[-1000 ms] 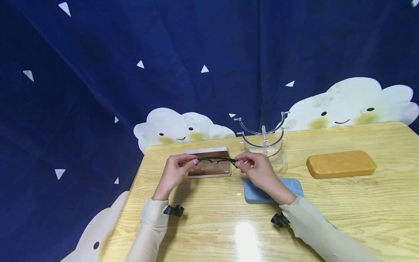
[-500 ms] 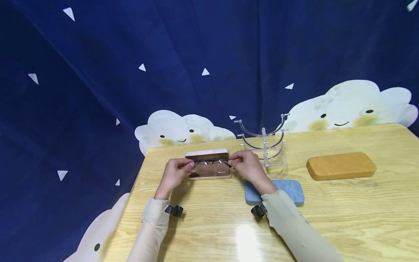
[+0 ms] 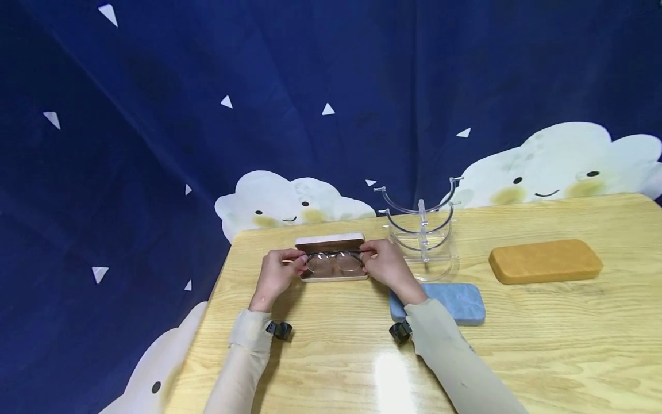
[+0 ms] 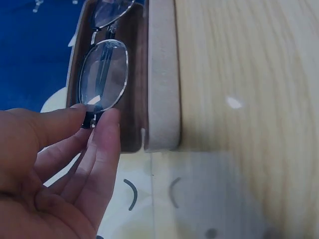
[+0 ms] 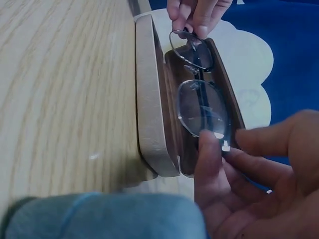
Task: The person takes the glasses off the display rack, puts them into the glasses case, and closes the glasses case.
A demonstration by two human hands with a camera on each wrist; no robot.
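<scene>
A pair of eyeglasses (image 3: 347, 261) with a dark upper frame and thin metal lower rims is held over an open, brown-lined glasses case (image 3: 330, 238) with a pale outside. The lenses face me and the temples lie folded behind them, as the left wrist view shows through the lens (image 4: 107, 74). My left hand (image 3: 276, 276) pinches the left corner by the hinge between thumb and fingers. At the right corner, my right hand (image 3: 389, 267) holds the frame, thumb on one side and fingertips (image 5: 209, 144) against the lens edge on the other.
A clear tiered display stand (image 3: 423, 230) rises just right of the case. The blue glasses case (image 3: 460, 302) lies closed partly behind my right forearm. Farther right rests a closed orange-brown case (image 3: 545, 261). A dark blue curtain (image 3: 331, 57) with clouds backs the wooden table (image 3: 331, 356).
Both hands have lowered the eyeglasses toward the open case and tilted the lenses up to face me. My right hand has shifted left and its forearm has swung inward.
</scene>
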